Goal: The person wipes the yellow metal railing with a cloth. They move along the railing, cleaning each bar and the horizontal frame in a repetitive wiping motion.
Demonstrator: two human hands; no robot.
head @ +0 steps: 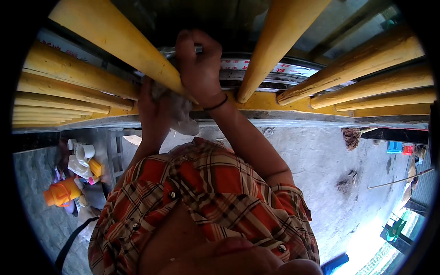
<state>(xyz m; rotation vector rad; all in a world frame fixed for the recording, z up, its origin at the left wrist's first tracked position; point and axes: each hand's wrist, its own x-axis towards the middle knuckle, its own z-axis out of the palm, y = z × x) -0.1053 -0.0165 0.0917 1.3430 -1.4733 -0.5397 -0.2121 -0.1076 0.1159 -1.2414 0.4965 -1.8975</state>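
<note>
My right hand (199,63) reaches between yellow bars (261,58), fingers curled around a shiny, slim object (168,52). One end of it pokes out beside my fingers, and a yellow bar covers part of its other side; its kind is unclear. My left hand (151,110) is lower and to the left, closed on a crumpled, whitish cloth or plastic sheet (182,117) that hangs below the bar ends. A bar hides part of my left fingers. Past the bars are dark glass (230,24) and a window track (268,76).
A yellow sill (374,112) holds the bar ends. White film with red print (288,68) lines the frame. Behind me are a white mug (85,151) and an orange jug (63,192) at left; a broom head (351,137), a thin stick (400,179) and a green machine (395,229) at right.
</note>
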